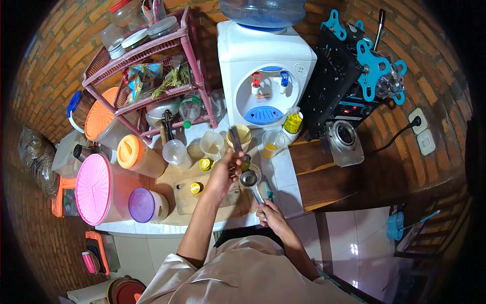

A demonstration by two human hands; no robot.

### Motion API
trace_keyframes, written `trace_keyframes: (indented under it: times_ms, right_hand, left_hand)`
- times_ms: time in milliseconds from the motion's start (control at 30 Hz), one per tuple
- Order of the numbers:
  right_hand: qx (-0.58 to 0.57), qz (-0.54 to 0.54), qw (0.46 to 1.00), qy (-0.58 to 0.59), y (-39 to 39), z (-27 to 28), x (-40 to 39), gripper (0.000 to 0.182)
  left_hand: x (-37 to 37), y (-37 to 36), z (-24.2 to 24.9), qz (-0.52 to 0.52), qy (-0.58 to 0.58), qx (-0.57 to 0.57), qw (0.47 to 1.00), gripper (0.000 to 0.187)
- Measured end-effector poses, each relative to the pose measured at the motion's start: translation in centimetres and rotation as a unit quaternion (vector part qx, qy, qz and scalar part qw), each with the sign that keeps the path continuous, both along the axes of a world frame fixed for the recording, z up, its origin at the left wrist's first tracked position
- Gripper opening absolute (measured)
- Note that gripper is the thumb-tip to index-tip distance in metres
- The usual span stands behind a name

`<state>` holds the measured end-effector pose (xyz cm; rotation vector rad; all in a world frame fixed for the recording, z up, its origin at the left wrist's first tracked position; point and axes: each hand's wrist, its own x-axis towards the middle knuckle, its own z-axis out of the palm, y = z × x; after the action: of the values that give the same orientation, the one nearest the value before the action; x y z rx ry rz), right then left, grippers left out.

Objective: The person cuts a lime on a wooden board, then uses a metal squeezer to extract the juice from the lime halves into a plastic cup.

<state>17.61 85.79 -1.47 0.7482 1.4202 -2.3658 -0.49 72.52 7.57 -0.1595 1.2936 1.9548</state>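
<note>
Right hand (269, 210): nearest the body, fingers wrapped tight around the handle of a metal squeezer (250, 181), a round cup-shaped head with a dull steel sheen, held above the right edge of the wooden board (185, 200).

Left hand (226, 169): raised just beyond, fingers pinched closed on a small green citrus piece (245, 163) directly over the squeezer's cup; whether the piece touches the cup cannot be told. A dark, flat, elongated tool (235, 139) also rises from this hand's grip; material unclear.

Wooden board: flat, pale, rectangular, lying on the white-tiled bench (283, 169). On it, small yellow rounded items (196, 187), one near the left forearm, another further back.

Left of the board: a squat tub with a purple round lid (142, 204), a large container with a pink round lid (93, 189), an orange-lidded jar (130, 151).

Behind the board: clear plastic cups (211, 144), a yellow bowl (244, 134), a cup holding yellow liquid (272, 143).

Far edge, against the brick wall: a white water dispenser (263, 76) with red and blue taps, a pink plastic shelf rack (152, 66) loaded with jars and packets, a black cup-sealing machine (349, 76) with turquoise fittings on the wooden counter section.
</note>
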Motion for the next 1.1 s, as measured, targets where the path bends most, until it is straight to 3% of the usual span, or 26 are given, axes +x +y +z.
trace_keyframes:
  times_ms: [67,133,167,200,233,267,333,400,567,700,800,867,900,1000,1067,1100]
  right_hand:
    - [0.015,-0.001,1.0,-0.003,-0.1,-0.1,0.1,0.019]
    - [0.012,0.0,1.0,0.004,0.0,-0.4,0.1,0.017]
    - [0.012,0.0,1.0,0.004,0.1,-0.5,0.1,0.017]
    - [0.012,-0.005,1.0,0.003,0.0,-0.5,0.1,0.017]
    - [0.012,-0.009,1.0,0.0,0.0,-0.5,0.1,0.017]
    - [0.011,-0.007,1.0,0.0,-0.2,-0.4,0.0,0.017]
    - [0.017,-0.006,1.0,0.001,-0.4,-0.2,0.0,0.016]
    - [0.012,-0.009,1.0,-0.004,-0.6,0.1,-0.2,0.016]
    - [0.014,-0.002,1.0,-0.012,-0.4,0.9,-0.2,0.017]
    - [0.0,-0.026,1.0,-0.01,-0.5,1.2,-0.2,0.015]
    - [-0.003,-0.041,0.999,-0.01,-0.6,1.3,-0.2,0.013]
    - [0.0,-0.039,0.999,-0.01,-0.6,1.3,-0.4,0.014]
    - [0.004,-0.041,0.999,-0.015,-0.6,1.3,-0.4,0.015]
    - [0.009,-0.04,0.999,-0.017,-0.5,1.0,-0.5,0.016]
    - [0.011,-0.036,0.999,-0.014,-0.4,1.0,-0.5,0.017]
    - [0.012,-0.034,0.999,-0.015,-0.3,1.2,-0.5,0.017]
  left_hand:
    - [-0.3,0.0,-0.3,0.06,0.041,-0.035,0.997,0.037]
    - [0.2,-0.2,-0.7,0.08,0.078,-0.086,0.99,0.027]
    - [0.7,-0.1,-1.9,0.109,0.28,-0.205,0.931,0.022]
    - [1.2,0.0,-2.2,0.133,0.465,-0.313,0.817,0.02]
    - [1.7,-0.2,-2.5,0.141,0.588,-0.326,0.727,0.027]
    - [2.1,-0.3,-2.8,0.142,0.587,-0.328,0.726,0.027]
    - [3.1,0.1,-2.6,0.1,0.674,-0.387,0.621,0.031]
    - [3.4,0.2,-3.0,0.081,0.655,-0.413,0.628,0.036]
    - [2.4,0.0,-5.3,0.088,0.694,-0.408,0.586,0.04]
    - [3.0,-0.3,-5.0,0.096,0.71,-0.39,0.579,0.034]
    - [3.7,-0.8,-4.7,0.136,0.683,-0.362,0.62,0.03]
    - [3.9,-1.7,-5.9,0.171,0.488,-0.374,0.77,0.031]
    - [4.0,-2.2,-6.3,0.203,0.405,-0.313,0.835,0.037]
    - [2.4,-5.5,-10.9,0.2,0.36,-0.385,0.826,0.035]
    - [1.4,-7.0,-10.5,0.177,0.324,-0.409,0.834,0.031]
    - [0.5,-7.7,-10.7,0.179,0.361,-0.43,0.808,0.028]
